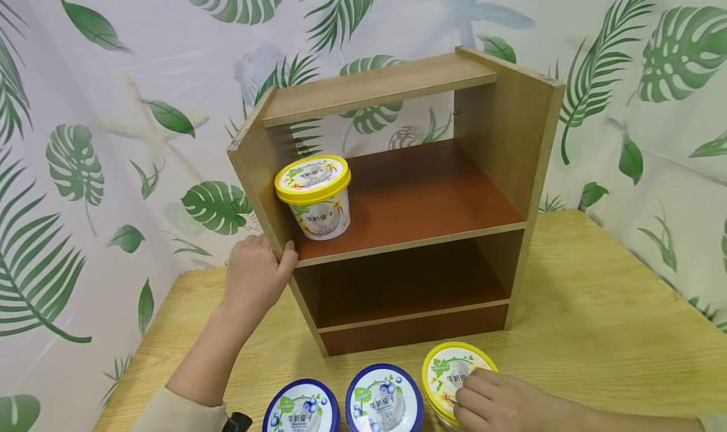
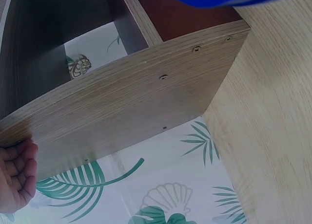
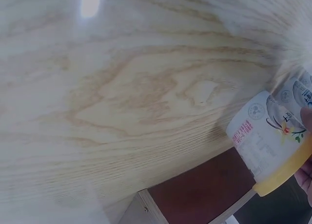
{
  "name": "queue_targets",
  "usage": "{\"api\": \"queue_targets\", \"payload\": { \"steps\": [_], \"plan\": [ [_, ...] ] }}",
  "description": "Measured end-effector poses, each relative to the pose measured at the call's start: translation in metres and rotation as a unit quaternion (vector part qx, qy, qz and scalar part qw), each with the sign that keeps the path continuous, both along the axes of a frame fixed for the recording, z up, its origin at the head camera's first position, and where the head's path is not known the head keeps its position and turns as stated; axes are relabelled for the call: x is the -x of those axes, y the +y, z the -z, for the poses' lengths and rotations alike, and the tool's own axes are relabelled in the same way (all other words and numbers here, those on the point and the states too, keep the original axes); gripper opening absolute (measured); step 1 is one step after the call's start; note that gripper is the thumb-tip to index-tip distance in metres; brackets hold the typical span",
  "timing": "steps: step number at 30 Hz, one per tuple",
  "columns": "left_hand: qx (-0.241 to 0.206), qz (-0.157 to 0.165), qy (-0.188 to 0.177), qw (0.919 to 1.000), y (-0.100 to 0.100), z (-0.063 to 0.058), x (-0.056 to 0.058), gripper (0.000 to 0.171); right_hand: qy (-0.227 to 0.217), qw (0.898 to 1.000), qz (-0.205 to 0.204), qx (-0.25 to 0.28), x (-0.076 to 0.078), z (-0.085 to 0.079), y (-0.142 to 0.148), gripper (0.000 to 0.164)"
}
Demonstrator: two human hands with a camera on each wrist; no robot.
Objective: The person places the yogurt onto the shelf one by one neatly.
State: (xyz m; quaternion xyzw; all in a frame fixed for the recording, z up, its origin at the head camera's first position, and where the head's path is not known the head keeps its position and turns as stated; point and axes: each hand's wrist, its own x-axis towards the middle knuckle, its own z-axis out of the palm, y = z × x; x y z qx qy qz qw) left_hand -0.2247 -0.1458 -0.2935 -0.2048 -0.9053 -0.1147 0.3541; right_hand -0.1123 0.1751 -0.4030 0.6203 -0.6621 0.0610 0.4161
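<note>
With your left grip (image 1: 258, 271) you are clasping the left side of the wooden shelf unit (image 1: 423, 189), thumb lying against its front edge. Your right grip (image 1: 505, 403) is closing thumb and fingers round a yellow-lidded tub (image 1: 445, 369), which is sitting in front of the unit, just right of two blue-lidded tubs (image 1: 385, 399). A second yellow tub (image 1: 324, 221) is standing on the upper board, at its left end.

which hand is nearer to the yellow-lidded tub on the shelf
Left. The left hand grips the edge of the shelf unit, just below the shelved tub; the right hand is farther off, holding another yellow-lidded tub in front of the unit.
</note>
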Motion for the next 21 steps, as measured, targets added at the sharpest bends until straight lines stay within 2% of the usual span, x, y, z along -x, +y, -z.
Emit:
{"api": "queue_targets", "payload": {
  "steps": [11,16,21],
  "plan": [
    [0.005,-0.004,-0.016,0.9998,-0.002,-0.002,-0.002,0.028,0.001,1.0,0.019,0.009,-0.001,0.005,0.005,0.033],
    [0.004,-0.001,-0.009,1.0,-0.002,-0.002,-0.001,0.028,-0.02,0.999,0.023,0.007,0.0,0.011,0.01,0.034],
    [0.002,0.0,-0.009,1.0,-0.001,-0.002,-0.002,0.028,-0.035,0.999,0.03,0.006,-0.001,0.011,0.013,0.035]
  ]
}}
